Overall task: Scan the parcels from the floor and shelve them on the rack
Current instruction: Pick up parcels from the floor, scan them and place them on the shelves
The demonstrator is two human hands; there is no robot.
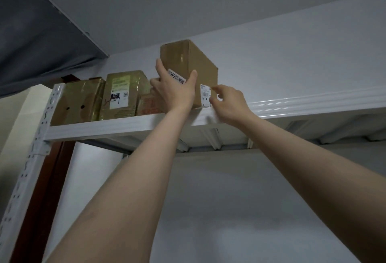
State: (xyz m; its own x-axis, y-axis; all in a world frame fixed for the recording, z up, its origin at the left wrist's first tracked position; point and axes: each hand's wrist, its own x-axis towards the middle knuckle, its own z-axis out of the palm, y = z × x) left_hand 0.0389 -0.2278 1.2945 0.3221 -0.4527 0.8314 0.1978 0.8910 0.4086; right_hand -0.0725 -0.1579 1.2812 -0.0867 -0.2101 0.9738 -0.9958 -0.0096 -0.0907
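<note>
I look up at the top shelf [104, 127] of a white metal rack. A brown cardboard parcel [200, 58] stands upright on the shelf's front edge, with white labels on its near faces. My left hand [175, 91] holds it around the near corner, fingers on the left face and thumb on the right face. My right hand [229, 104] is at the parcel's lower right corner, with loosely bent fingertips at the small white label [205, 95]. It holds nothing.
Three other brown parcels stand to the left on the same shelf: a taped box [79, 100], a taller labelled one [123, 93] and a small one [148, 104] behind my left hand. The perforated upright [27, 158] runs down the left. The shelf extends bare to the right [313, 104].
</note>
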